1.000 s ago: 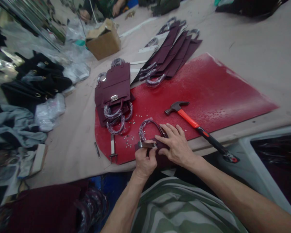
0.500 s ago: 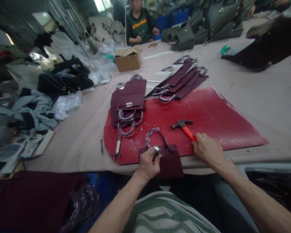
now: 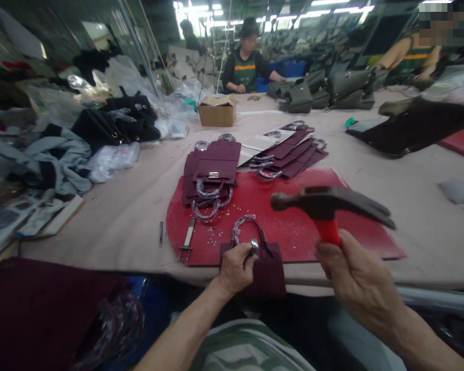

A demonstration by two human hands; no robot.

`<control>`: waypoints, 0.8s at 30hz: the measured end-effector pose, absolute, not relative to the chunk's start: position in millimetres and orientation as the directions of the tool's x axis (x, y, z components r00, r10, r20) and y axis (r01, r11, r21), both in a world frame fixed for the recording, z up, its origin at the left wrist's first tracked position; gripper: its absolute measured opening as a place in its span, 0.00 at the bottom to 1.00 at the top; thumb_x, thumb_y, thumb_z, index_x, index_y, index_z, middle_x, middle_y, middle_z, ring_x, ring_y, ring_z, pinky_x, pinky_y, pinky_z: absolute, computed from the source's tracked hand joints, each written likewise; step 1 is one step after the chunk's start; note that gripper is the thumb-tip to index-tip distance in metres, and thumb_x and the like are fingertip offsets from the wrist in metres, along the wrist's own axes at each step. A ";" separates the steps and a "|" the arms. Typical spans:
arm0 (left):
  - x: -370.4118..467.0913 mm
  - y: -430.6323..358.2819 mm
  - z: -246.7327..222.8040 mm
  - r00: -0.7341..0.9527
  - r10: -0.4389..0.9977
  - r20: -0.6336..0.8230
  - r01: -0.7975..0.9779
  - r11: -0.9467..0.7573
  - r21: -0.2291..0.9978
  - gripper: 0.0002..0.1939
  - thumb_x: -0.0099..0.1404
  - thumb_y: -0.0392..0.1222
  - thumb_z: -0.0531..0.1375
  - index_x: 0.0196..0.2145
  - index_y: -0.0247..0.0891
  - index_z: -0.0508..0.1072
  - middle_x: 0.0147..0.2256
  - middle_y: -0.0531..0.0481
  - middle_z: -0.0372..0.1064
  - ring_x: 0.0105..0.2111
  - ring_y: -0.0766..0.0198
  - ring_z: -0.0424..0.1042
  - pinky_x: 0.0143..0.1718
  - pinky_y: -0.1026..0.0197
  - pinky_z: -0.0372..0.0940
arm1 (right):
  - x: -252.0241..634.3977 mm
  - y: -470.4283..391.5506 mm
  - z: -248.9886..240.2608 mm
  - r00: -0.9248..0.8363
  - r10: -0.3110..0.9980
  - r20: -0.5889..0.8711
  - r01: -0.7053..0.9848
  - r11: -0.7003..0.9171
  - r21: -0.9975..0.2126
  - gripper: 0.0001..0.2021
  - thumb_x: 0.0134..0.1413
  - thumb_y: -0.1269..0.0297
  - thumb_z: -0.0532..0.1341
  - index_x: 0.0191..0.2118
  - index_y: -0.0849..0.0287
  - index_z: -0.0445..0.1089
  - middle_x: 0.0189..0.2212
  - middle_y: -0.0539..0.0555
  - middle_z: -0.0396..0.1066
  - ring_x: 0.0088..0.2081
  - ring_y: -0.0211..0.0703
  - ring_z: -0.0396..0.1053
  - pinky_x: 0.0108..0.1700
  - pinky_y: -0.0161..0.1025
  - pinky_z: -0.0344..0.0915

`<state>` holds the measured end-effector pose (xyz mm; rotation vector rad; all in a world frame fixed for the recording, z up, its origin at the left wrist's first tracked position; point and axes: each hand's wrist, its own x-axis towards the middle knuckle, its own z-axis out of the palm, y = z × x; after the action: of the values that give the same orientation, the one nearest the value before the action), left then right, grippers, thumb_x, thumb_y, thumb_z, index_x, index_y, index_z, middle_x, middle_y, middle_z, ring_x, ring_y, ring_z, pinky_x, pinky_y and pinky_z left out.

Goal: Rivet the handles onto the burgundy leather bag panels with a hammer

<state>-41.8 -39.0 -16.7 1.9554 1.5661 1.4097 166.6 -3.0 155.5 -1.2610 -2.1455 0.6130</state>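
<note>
My right hand [image 3: 355, 273] is closed round the red handle of a claw hammer [image 3: 325, 203], raised above the red board [image 3: 301, 226] with its claw pointing right. My left hand [image 3: 235, 269] is closed on a metal punch [image 3: 254, 246]; only its shiny top shows, and its lower end is hidden by the fingers. Beneath that hand lies a maroon bag panel [image 3: 268, 275], overhanging the board's front edge. Its plastic-wrapped handle [image 3: 242, 222] curves away from me. Small metal rivets [image 3: 215, 234] are scattered on the board to the left.
Maroon bag panels [image 3: 218, 161] with wrapped handles are stacked behind; more lie fanned out [image 3: 294, 154]. A forked tool [image 3: 187, 239] and a thin metal rod [image 3: 161, 234] lie left. Farther off are a cardboard box [image 3: 217, 113], dark bags [image 3: 325, 90] and a co-worker [image 3: 244, 67].
My right hand has lifted the hammer from low over the board up toward me. My left hand stays on the bag panel with the punch. The head view has tilted up.
</note>
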 end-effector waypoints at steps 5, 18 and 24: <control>-42.8 -39.0 -20.3 -0.058 0.850 0.523 0.607 -0.386 0.695 0.06 0.64 0.32 0.55 0.36 0.39 0.70 0.30 0.47 0.72 0.32 0.60 0.74 0.37 0.61 0.70 | 168.6 -12.8 173.5 -0.652 0.726 0.219 0.671 0.687 -0.278 0.16 0.68 0.53 0.47 0.29 0.52 0.58 0.16 0.49 0.61 0.14 0.40 0.54 0.22 0.41 0.41; -42.6 -37.6 -13.8 -0.020 0.835 0.550 0.607 -0.427 0.671 0.07 0.65 0.32 0.55 0.39 0.39 0.70 0.32 0.47 0.72 0.34 0.59 0.74 0.37 0.60 0.69 | 193.2 17.1 139.4 -0.461 0.885 -0.068 0.785 0.371 -0.495 0.19 0.66 0.47 0.45 0.29 0.53 0.57 0.19 0.49 0.62 0.20 0.42 0.60 0.25 0.39 0.51; -44.9 -37.9 -17.9 -0.019 0.824 0.566 0.603 -0.442 0.664 0.06 0.66 0.34 0.55 0.40 0.38 0.70 0.33 0.47 0.73 0.34 0.59 0.74 0.38 0.60 0.70 | 193.4 64.4 73.5 -0.274 0.943 -0.191 0.896 0.177 -0.407 0.16 0.65 0.57 0.46 0.34 0.59 0.65 0.26 0.56 0.68 0.27 0.47 0.68 0.31 0.41 0.63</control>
<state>-44.9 -37.9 -17.9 2.0288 1.5155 1.4470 193.4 64.4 73.5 -1.8267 -2.3288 0.6852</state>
